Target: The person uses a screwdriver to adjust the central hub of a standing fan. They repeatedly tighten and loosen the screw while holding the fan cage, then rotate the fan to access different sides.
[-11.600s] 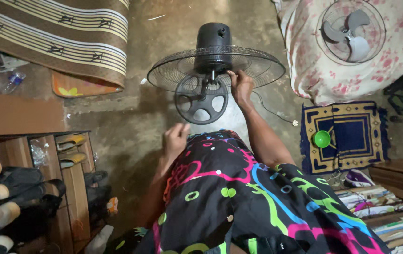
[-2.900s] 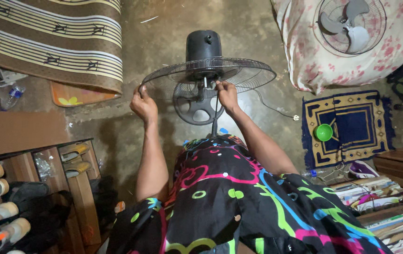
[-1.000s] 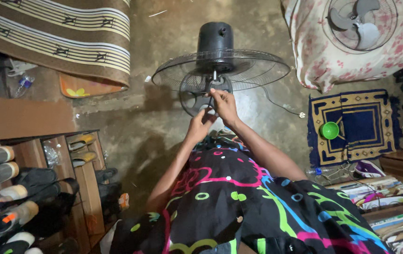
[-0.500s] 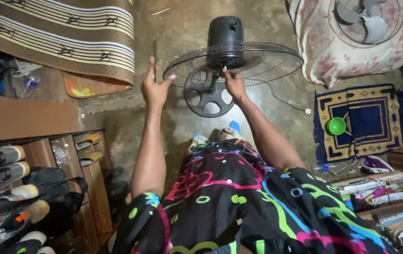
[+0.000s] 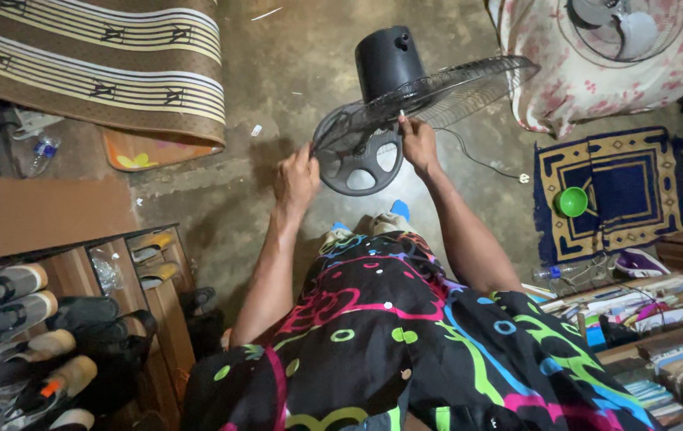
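A black standing fan stands on the concrete floor in front of me, seen from above: its motor housing [image 5: 389, 60], its wire rear grille [image 5: 437, 92] and its round base [image 5: 361, 164]. My left hand [image 5: 298, 179] grips the grille's rim at its left edge. My right hand [image 5: 419, 144] holds the grille near the centre, by the motor shaft. The grille is tilted, higher at the right. I wear a black garment with bright loops.
A striped mat [image 5: 94, 68] lies at the upper left. A shoe rack [image 5: 54, 335] stands at the left. A second fan [image 5: 621, 24] rests on a floral cloth at the upper right. A green bowl [image 5: 571, 201] sits on a blue rug; books [image 5: 637, 319] pile at the right.
My left hand, open beside the grille half a second ago, has come down and taken hold of the grille's left rim. The grille has tilted and the view has shifted.
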